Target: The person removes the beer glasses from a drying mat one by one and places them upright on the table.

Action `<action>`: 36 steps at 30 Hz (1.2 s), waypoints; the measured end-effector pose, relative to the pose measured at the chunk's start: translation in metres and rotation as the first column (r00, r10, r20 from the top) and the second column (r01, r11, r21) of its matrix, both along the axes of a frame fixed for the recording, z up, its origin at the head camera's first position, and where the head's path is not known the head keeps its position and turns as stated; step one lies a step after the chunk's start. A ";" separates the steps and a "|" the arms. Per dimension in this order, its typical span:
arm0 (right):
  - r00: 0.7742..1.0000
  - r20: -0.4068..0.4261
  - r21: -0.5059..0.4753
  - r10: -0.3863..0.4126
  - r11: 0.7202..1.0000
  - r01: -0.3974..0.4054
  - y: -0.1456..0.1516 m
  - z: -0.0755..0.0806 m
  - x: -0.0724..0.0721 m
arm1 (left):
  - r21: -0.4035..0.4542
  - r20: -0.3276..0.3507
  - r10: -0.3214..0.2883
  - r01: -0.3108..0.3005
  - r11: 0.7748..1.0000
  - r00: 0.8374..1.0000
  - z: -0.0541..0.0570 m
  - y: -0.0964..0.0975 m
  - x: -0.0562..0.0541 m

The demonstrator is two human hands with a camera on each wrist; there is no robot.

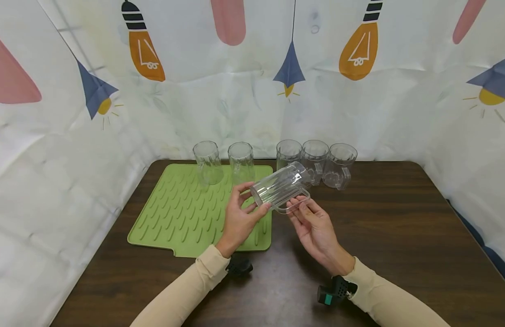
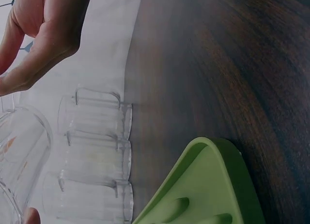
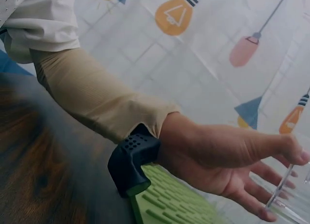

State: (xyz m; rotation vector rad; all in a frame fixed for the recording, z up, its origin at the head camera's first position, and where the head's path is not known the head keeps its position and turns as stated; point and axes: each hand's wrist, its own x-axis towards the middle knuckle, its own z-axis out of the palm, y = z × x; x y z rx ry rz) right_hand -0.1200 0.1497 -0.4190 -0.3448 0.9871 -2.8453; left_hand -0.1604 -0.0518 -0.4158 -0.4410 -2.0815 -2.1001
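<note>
A clear glass mug (image 1: 278, 184) is tilted in the air above the right edge of a green drying mat (image 1: 183, 213). My left hand (image 1: 242, 220) grips its base end, thumb on the near side and fingers on the far side. At the handle, my right hand (image 1: 315, 229) pinches with thumb and fingers. The right wrist view shows the left hand (image 3: 218, 156) spread around the base of the mug (image 3: 290, 204), partly cut off by the frame. In the left wrist view, the right hand (image 2: 43, 40) is beside the mug (image 2: 22, 151).
Two clear mugs, a left one (image 1: 208, 163) and a right one (image 1: 241, 163), stand at the mat's back. Three more stand close together behind the held mug: one (image 1: 288, 152), another (image 1: 315, 156) and a third (image 1: 339, 168). A printed cloth wall (image 1: 252, 113) borders the brown table (image 1: 399, 218).
</note>
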 end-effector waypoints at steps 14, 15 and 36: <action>0.997 0.017 0.029 -0.072 0.997 0.071 0.000 0.010 0.002 | -0.010 0.039 -0.063 0.063 0.998 0.997 -0.001 0.002 0.002; 0.998 0.012 0.025 -0.069 0.997 0.069 0.000 0.011 0.002 | -0.009 0.042 -0.069 0.069 0.998 0.997 -0.001 0.002 0.003; 0.972 -0.231 0.006 -0.040 0.999 0.043 0.012 0.022 -0.005 | -0.089 0.010 -0.131 0.131 0.987 0.991 -0.003 -0.012 -0.001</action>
